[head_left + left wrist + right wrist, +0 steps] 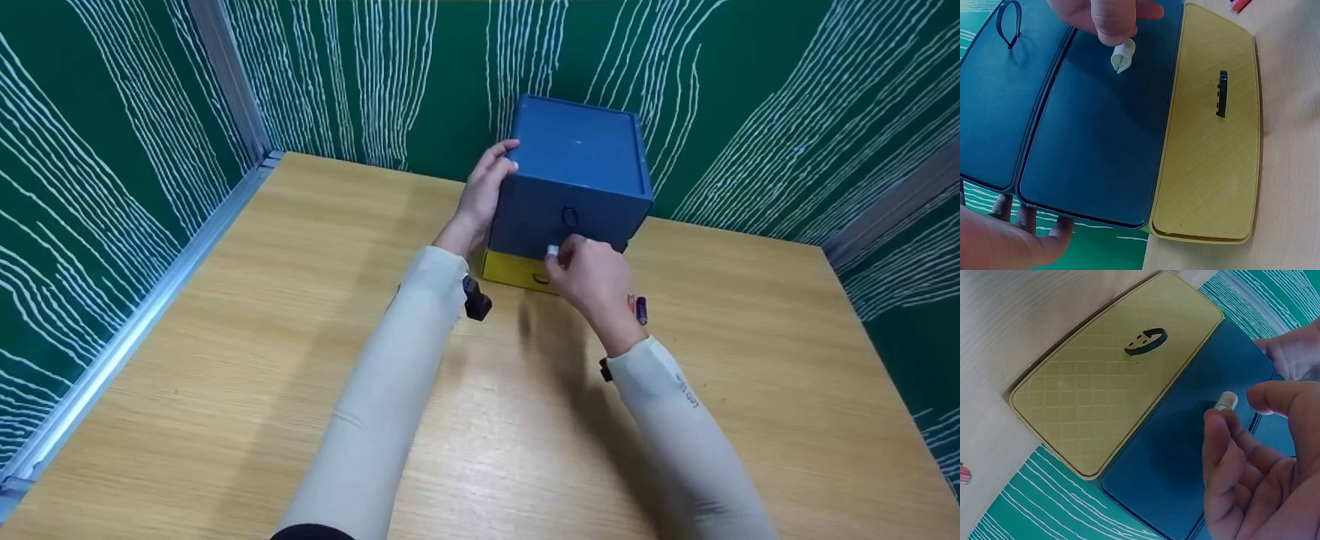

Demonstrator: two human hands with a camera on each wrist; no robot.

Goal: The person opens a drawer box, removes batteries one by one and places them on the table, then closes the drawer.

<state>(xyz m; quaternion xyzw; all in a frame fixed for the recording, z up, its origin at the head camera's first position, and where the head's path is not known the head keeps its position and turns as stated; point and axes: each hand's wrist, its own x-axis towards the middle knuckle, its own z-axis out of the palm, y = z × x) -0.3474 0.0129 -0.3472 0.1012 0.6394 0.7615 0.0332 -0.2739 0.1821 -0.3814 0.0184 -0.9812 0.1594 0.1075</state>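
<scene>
A drawer unit [585, 146] stands at the back, two blue drawers above a yellow drawer [1207, 169]. The upper blue drawer has a black loop handle [570, 217], the yellow one a black strap handle [1145, 342]. My left hand [481, 193] rests on the unit's left side, fingers spread. In front of the middle drawer [1100, 146], my right hand [596, 277] has curled fingers and holds a small white cylinder [1226, 401] at its fingertips. Whether that piece is fixed to the drawer I cannot tell. The right wrist view shows my thumb slightly apart from it.
Small red and dark purple cylinders, the purple one [641, 310] partly beside my right wrist, lie on the wooden table [225, 360]. Green panels [457, 90] with white wavy lines stand behind and at both sides. A metal rail [135, 322] edges the left side.
</scene>
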